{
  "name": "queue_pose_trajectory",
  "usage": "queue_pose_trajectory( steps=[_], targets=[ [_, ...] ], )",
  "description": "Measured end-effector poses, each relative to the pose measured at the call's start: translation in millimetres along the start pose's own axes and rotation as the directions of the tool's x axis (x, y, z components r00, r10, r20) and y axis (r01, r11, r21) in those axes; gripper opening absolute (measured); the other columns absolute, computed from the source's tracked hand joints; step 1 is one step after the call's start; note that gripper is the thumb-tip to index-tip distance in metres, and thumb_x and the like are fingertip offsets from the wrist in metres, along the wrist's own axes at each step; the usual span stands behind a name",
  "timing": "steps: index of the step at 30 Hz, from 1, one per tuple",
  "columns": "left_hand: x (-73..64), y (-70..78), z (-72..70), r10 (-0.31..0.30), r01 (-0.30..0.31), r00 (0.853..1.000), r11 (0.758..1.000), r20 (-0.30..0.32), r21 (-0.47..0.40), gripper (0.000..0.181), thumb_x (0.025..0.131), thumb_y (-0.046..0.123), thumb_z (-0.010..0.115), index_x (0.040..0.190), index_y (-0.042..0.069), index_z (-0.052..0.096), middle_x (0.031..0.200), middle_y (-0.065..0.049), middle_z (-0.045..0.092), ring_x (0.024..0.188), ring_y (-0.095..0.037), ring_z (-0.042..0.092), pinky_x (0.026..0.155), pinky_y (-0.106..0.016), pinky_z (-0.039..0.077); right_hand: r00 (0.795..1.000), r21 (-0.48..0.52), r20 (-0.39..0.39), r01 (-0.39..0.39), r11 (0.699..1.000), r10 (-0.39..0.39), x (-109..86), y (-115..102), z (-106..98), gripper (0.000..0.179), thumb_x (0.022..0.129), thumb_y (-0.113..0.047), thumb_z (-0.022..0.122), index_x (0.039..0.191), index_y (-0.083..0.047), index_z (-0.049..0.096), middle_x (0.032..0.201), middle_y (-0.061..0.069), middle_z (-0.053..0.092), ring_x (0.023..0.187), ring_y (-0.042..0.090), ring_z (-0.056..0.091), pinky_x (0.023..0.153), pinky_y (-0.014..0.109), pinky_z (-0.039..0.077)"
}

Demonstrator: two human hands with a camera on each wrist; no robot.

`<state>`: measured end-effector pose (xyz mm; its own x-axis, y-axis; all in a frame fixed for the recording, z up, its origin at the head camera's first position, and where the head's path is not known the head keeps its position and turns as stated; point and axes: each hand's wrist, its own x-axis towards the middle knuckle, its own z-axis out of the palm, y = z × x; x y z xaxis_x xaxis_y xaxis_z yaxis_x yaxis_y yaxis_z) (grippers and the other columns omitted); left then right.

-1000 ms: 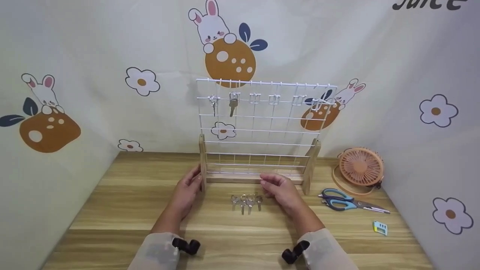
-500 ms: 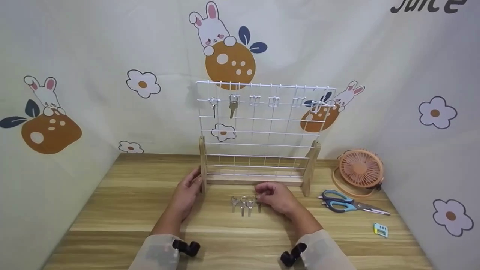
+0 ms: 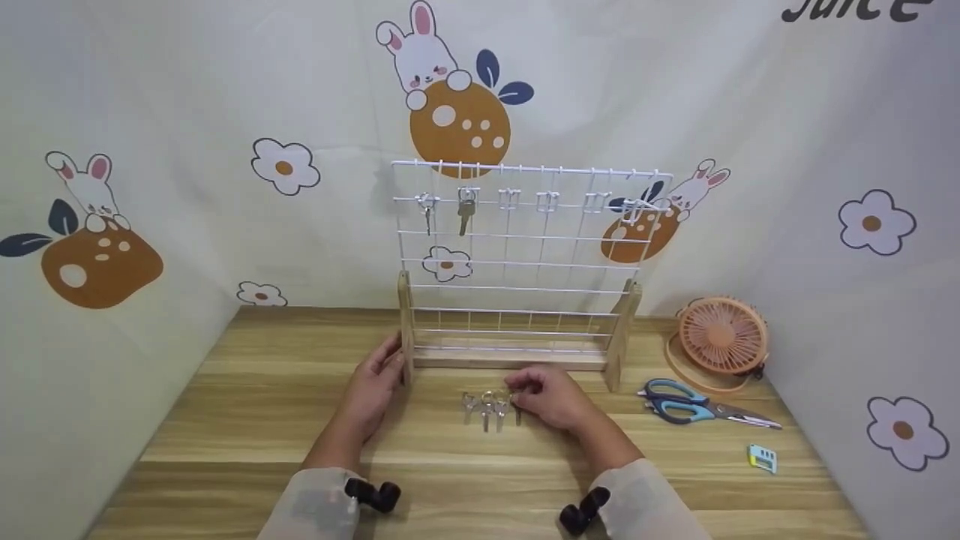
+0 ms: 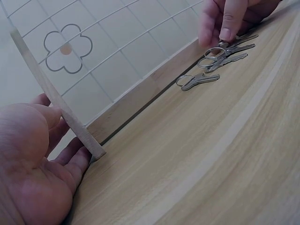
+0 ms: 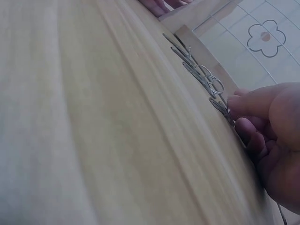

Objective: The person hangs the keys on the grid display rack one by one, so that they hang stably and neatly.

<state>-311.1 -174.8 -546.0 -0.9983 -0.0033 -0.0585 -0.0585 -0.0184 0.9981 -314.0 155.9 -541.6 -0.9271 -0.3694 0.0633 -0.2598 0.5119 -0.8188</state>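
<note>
A white wire grid rack in a wooden stand stands upright on the table. My left hand holds its left wooden leg, thumb on one side and fingers around behind. In front of the stand several keys with rings lie in a row. My right hand pinches the rightmost key near its ring end, the fingertips partly hiding it; the key is low at the table. Two keys, a silver one and a darker one, hang from hooks at the grid's upper left.
More white hooks line the grid to the right of the hung keys. Right of the stand are an orange fan, blue-handled scissors and a small light-blue device. A patterned curtain closes off the back and sides.
My right hand has moved down and left from beside the stand's base to the rightmost key and has taken hold of it. My left hand has stayed at the left leg.
</note>
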Motion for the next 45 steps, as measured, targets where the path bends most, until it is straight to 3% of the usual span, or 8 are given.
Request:
queue_pose_trajectory(
  steps=[7, 15, 20, 24, 29, 34, 39, 45],
  targets=[
    [-0.5, 1.8, -0.4, -0.008, 0.008, 1.000, 1.000, 0.007, 0.014, 0.053, 0.114, 0.024, 0.051, 0.166, 0.022, 0.040, 0.173, -0.005, 0.039, 0.158, -0.029, 0.042, 0.130, -0.048, 0.037, 1.000, -0.013, 0.020, 0.014, 1.000, -0.014, 0.3, -4, -1, 0.025, 0.092, -0.007, 0.080, 0.117, -0.010, 0.080, 0.116, 0.008, 0.080, 0.097, 0.014, 0.066, 0.086, 0.025, 0.054],
    [0.8, 1.9, -0.4, 0.016, -0.016, 1.000, 1.000, 0.009, -0.001, 0.054, 0.115, 0.021, 0.052, 0.167, 0.018, 0.040, 0.172, -0.007, 0.041, 0.157, -0.028, 0.044, 0.127, -0.046, 0.042, 0.999, -0.007, -0.022, -0.040, 0.999, 0.040, 1.6, 1, -6, 0.017, 0.093, -0.009, 0.080, 0.110, -0.011, 0.082, 0.099, 0.003, 0.079, 0.089, 0.011, 0.066, 0.081, 0.024, 0.055],
    [1.5, 3.0, -0.3, 0.003, -0.003, 1.000, 1.000, 0.004, -0.005, 0.053, 0.114, 0.023, 0.052, 0.166, 0.020, 0.040, 0.173, -0.006, 0.040, 0.158, -0.028, 0.043, 0.128, -0.046, 0.041, 0.997, 0.116, -0.034, -0.064, 0.991, 0.068, 2.0, 3, -13, 0.018, 0.096, -0.011, 0.079, 0.113, -0.006, 0.081, 0.103, 0.008, 0.081, 0.091, 0.010, 0.070, 0.081, 0.023, 0.057],
    [1.0, 4.7, 0.4, -0.002, 0.002, 1.000, 1.000, 0.002, -0.012, 0.053, 0.114, 0.023, 0.052, 0.166, 0.020, 0.041, 0.173, -0.006, 0.040, 0.159, -0.028, 0.042, 0.130, -0.047, 0.039, 0.990, 0.255, -0.109, -0.056, 0.965, 0.087, 2.7, -5, -21, 0.023, 0.096, -0.011, 0.080, 0.116, 0.000, 0.079, 0.105, 0.008, 0.081, 0.091, 0.010, 0.071, 0.078, 0.020, 0.058],
    [0.2, 5.3, 1.9, -0.003, 0.003, 1.000, 1.000, 0.001, -0.006, 0.052, 0.114, 0.023, 0.053, 0.165, 0.022, 0.043, 0.172, -0.004, 0.041, 0.158, -0.027, 0.041, 0.129, -0.047, 0.039, 0.958, 0.445, -0.262, 0.014, 0.896, 0.115, -1.7, -41, -32, 0.027, 0.094, -0.007, 0.080, 0.118, 0.005, 0.077, 0.098, 0.002, 0.077, 0.088, 0.011, 0.071, 0.077, 0.022, 0.061],
    [0.7, 3.4, 2.2, 0.001, -0.001, 1.000, 1.000, 0.002, 0.001, 0.052, 0.114, 0.023, 0.053, 0.165, 0.021, 0.043, 0.173, -0.004, 0.040, 0.158, -0.027, 0.041, 0.129, -0.047, 0.039, 0.941, 0.553, -0.328, 0.124, 0.824, 0.078, -8.1, -81, -43, 0.023, 0.096, 0.001, 0.076, 0.117, 0.009, 0.074, 0.093, 0.000, 0.077, 0.085, 0.012, 0.070, 0.078, 0.025, 0.064],
    [0.4, 1.3, 1.0, 0.011, -0.011, 1.000, 1.000, 0.010, -0.004, 0.052, 0.114, 0.023, 0.052, 0.166, 0.021, 0.042, 0.173, -0.005, 0.039, 0.158, -0.028, 0.041, 0.129, -0.047, 0.039, 0.928, 0.540, -0.372, 0.197, 0.818, 0.022, -5.5, -120, -64, 0.018, 0.097, 0.003, 0.074, 0.115, 0.005, 0.076, 0.094, -0.001, 0.078, 0.083, 0.014, 0.069, 0.077, 0.025, 0.064],
    [0.5, -0.8, -0.2, 0.015, -0.015, 1.000, 1.000, 0.016, -0.012, 0.053, 0.115, 0.019, 0.050, 0.167, 0.016, 0.039, 0.173, -0.009, 0.038, 0.160, -0.030, 0.039, 0.130, -0.046, 0.037, 0.915, 0.474, -0.400, 0.250, 0.844, -0.046, 5.9, -168, -94, 0.018, 0.098, -0.003, 0.075, 0.115, -0.002, 0.079, 0.095, -0.001, 0.078, 0.083, 0.016, 0.070, 0.079, 0.025, 0.063]
  ],
)
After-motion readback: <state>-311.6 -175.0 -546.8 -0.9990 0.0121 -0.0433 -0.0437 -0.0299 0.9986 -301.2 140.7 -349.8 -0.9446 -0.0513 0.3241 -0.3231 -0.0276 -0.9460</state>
